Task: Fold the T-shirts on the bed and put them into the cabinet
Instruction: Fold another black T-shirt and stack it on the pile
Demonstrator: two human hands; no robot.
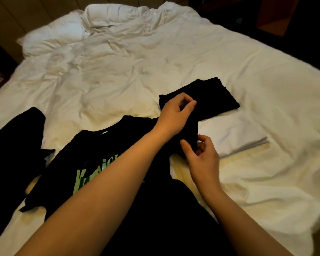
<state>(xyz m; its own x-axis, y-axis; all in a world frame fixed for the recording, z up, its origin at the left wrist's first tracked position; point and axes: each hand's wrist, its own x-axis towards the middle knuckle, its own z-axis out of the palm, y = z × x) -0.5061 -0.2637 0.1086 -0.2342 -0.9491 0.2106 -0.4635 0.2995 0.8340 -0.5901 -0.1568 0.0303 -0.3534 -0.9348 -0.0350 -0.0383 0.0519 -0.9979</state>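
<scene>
A black T-shirt with green lettering (100,145) lies spread face up on the white bed (118,71), just in front of me. My left hand (175,113) reaches across and pinches the upper corner of its right sleeve. At the sleeve's lower corner, my right hand (201,156) pinches the cloth between thumb and fingers. A folded black T-shirt (214,97) lies just beyond the sleeve. Another black garment (13,145) lies crumpled at the left edge of the bed.
A flat folded white cloth (235,137) lies right of the sleeve. Two white pillows (109,15) sit at the head of the bed among rumpled sheets. Dark orange-brown furniture (273,15) stands beyond the bed's far right corner.
</scene>
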